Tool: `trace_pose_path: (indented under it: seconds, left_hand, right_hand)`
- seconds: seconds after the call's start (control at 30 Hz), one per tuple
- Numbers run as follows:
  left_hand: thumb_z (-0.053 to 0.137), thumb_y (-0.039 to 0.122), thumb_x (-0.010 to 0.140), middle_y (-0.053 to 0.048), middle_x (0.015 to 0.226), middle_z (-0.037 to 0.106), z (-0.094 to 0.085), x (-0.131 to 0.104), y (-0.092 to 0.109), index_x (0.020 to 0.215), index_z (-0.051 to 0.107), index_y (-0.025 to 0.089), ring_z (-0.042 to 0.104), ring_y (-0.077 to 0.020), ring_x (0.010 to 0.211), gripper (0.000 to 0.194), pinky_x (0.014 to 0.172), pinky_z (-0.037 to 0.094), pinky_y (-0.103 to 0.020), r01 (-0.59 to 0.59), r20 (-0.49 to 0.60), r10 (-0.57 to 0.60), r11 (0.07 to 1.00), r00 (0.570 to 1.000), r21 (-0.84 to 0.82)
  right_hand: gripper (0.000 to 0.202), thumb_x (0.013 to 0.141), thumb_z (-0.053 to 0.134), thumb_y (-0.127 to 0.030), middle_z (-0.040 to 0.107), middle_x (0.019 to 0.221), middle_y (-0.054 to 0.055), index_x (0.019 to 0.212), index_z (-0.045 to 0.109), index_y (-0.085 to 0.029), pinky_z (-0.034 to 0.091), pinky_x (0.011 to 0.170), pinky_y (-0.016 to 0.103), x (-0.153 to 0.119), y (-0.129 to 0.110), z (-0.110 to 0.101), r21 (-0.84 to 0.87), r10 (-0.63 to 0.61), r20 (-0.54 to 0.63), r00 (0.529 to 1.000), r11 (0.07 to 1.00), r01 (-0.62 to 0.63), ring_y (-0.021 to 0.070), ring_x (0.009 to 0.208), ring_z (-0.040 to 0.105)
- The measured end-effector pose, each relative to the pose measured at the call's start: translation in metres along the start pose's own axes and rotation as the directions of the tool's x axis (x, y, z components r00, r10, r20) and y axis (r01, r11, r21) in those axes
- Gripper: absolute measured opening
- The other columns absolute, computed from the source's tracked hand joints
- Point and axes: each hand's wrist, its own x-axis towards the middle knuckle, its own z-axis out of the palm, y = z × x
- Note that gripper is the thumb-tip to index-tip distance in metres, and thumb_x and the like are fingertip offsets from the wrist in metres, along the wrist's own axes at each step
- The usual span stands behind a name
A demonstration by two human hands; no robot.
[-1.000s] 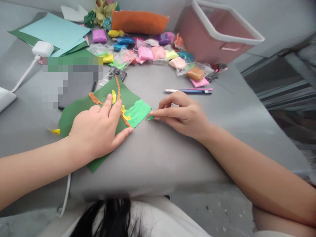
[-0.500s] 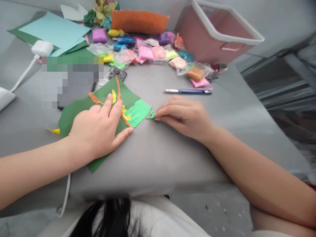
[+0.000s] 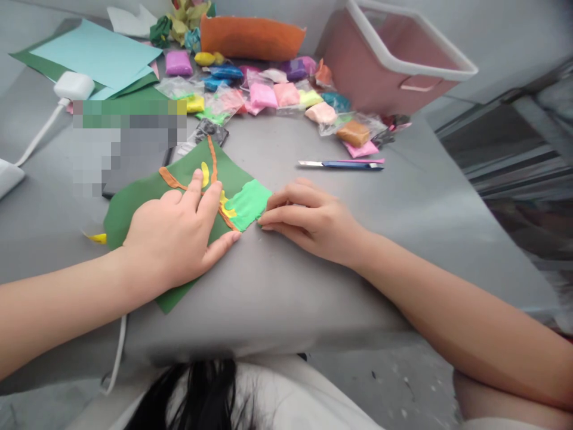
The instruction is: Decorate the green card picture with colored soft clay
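A dark green sheet (image 3: 134, 209) lies tilted on the grey table, with orange clay strips (image 3: 213, 158), yellow clay pieces (image 3: 205, 174) and a bright green clay patch (image 3: 248, 203) at its right corner. My left hand (image 3: 172, 236) lies spread on the sheet, its thumb near the lower edge of the patch. At the patch's right edge, my right hand (image 3: 308, 221) has thumb and fingers pinched together on a bit of green clay (image 3: 259, 223), mostly hidden by the fingertips.
Bagged coloured clay (image 3: 263, 94) lies across the back beside an orange piece (image 3: 253, 37) and a pink bin (image 3: 367, 71). A craft knife (image 3: 340, 165) lies beyond my right hand. At the left are blue paper (image 3: 96, 54), a white adapter (image 3: 74, 85) and a cable (image 3: 40, 134).
My right hand has moved left to the edge of the green patch, carrying the bit of green clay. My left hand keeps its place on the sheet.
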Motion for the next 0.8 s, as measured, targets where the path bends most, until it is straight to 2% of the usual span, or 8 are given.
trace_pose_path:
  seconds: [0.13, 0.27, 0.33, 0.5, 0.57, 0.63, 0.73, 0.8]
  left_hand:
    - [0.035, 0.063, 0.098, -0.023, 0.161, 0.038, 0.0, 0.0, 0.001, 0.155, 0.04, 0.009, 0.068, -0.0453, 0.11, 0.078, 0.068, 0.055, -0.046, 0.001, 0.011, -0.001, 1.0, 1.0, 0.002]
    - [0.035, 0.062, 0.098, -0.023, 0.161, 0.038, 0.0, 0.0, 0.001, 0.155, 0.04, 0.009, 0.068, -0.0445, 0.109, 0.078, 0.068, 0.055, -0.046, -0.001, 0.011, 0.001, 1.0, 1.0, 0.011]
    - [0.035, 0.062, 0.099, -0.022, 0.162, 0.037, 0.0, 0.0, 0.0, 0.155, 0.04, 0.009, 0.067, -0.0445, 0.111, 0.077, 0.068, 0.055, -0.045, -0.003, 0.013, 0.002, 1.0, 1.0, 0.014]
    - [0.034, 0.062, 0.099, -0.021, 0.163, 0.036, -0.001, -0.002, -0.002, 0.155, 0.041, 0.011, 0.068, -0.0432, 0.109, 0.076, 0.065, 0.054, -0.044, -0.019, 0.029, 0.018, 1.0, 0.999, 0.024]
    - [0.035, 0.061, 0.099, -0.021, 0.163, 0.037, -0.003, -0.003, -0.004, 0.154, 0.042, 0.011, 0.068, -0.0428, 0.109, 0.075, 0.066, 0.053, -0.043, -0.028, 0.031, 0.028, 1.0, 0.999, 0.014]
    - [0.036, 0.062, 0.098, -0.02, 0.162, 0.039, -0.005, -0.004, -0.006, 0.154, 0.043, 0.011, 0.068, -0.0423, 0.107, 0.076, 0.065, 0.053, -0.044, -0.037, 0.03, 0.037, 0.999, 0.999, -0.007]
    - [0.04, 0.062, 0.096, -0.019, 0.16, 0.043, -0.009, -0.007, -0.008, 0.154, 0.042, 0.01, 0.068, -0.0411, 0.108, 0.077, 0.068, 0.054, -0.043, -0.032, 0.022, 0.033, 0.999, 0.999, -0.038]
    - [0.044, 0.062, 0.095, -0.02, 0.16, 0.042, -0.011, -0.008, -0.01, 0.152, 0.043, 0.01, 0.068, -0.0401, 0.109, 0.077, 0.071, 0.054, -0.043, -0.02, -0.004, 0.02, 0.998, 1.0, -0.055]
  right_hand:
    - [0.01, 0.096, 0.059, -0.013, 0.073, 0.098, 0.008, 0.098, 0.065, -0.021, 0.056, 0.084, 0.036, -0.001, -0.003, -0.003, 0.044, 0.105, -0.099, 0.99, 0.994, -0.101, 0.0183, 0.09, 0.068]
    - [0.01, 0.097, 0.059, -0.016, 0.076, 0.099, 0.005, 0.102, 0.063, -0.024, 0.06, 0.081, 0.034, -0.007, -0.002, -0.004, 0.246, 0.379, -0.169, 0.91, 0.91, -0.333, 0.0182, 0.093, 0.074]
    - [0.009, 0.094, 0.064, -0.02, 0.075, 0.095, 0.003, 0.101, 0.064, -0.025, 0.06, 0.078, 0.034, -0.009, -0.001, -0.004, 0.283, 0.453, -0.177, 0.874, 0.874, -0.396, 0.0186, 0.09, 0.074]
    - [0.018, 0.089, 0.071, -0.024, 0.075, 0.091, 0.001, 0.107, 0.071, -0.027, 0.058, 0.07, 0.03, -0.008, 0.004, -0.009, 0.244, 0.499, -0.2, 0.843, 0.859, -0.45, 0.016, 0.079, 0.071]
    - [0.007, 0.092, 0.069, -0.029, 0.075, 0.081, 0.0, 0.095, 0.075, -0.025, 0.055, 0.064, 0.029, -0.007, 0.005, -0.012, 0.182, 0.485, -0.19, 0.854, 0.872, -0.454, 0.0146, 0.068, 0.067]
    - [0.011, 0.091, 0.071, -0.032, 0.073, 0.074, 0.0, 0.084, 0.075, -0.024, 0.053, 0.06, 0.029, -0.006, 0.005, -0.013, 0.161, 0.471, -0.183, 0.863, 0.88, -0.447, 0.014, 0.062, 0.064]
    - [0.007, 0.085, 0.078, -0.028, 0.076, 0.081, 0.0, 0.089, 0.074, -0.024, 0.056, 0.063, 0.029, -0.006, 0.004, -0.01, 0.192, 0.486, -0.218, 0.846, 0.871, -0.451, 0.0152, 0.069, 0.068]
    - [0.012, 0.088, 0.075, -0.027, 0.078, 0.091, 0.001, 0.099, 0.073, -0.025, 0.061, 0.07, 0.03, -0.006, 0.003, -0.008, 0.26, 0.52, -0.237, 0.821, 0.848, -0.462, 0.0168, 0.079, 0.073]
